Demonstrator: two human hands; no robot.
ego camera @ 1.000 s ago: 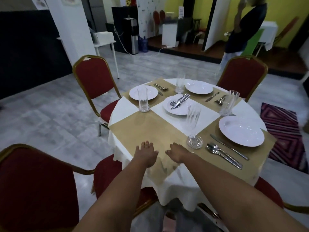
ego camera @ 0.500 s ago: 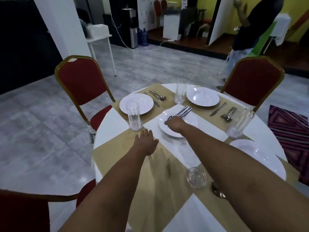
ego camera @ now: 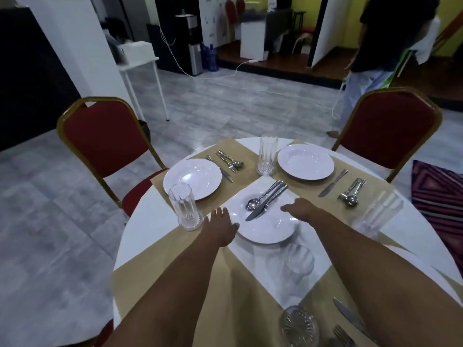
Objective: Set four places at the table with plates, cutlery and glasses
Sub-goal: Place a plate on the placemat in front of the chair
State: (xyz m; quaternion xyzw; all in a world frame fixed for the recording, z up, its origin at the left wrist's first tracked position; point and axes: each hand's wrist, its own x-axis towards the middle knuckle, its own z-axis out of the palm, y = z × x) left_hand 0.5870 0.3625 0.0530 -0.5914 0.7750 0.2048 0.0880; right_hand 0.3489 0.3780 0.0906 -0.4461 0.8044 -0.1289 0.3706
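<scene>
The white plate [ego camera: 265,229] sits mid-table on the round table [ego camera: 140,236], with a loose spoon [ego camera: 251,204] and knife [ego camera: 255,214] lying on it. The left hand [ego camera: 220,227] is at its left rim and the right hand [ego camera: 302,209] at its right; whether their fingers grip cannot be told. The plate looks glazed, rigid and breakable, so it likely needs a level hold on both rims, or the cutlery slides.
</scene>
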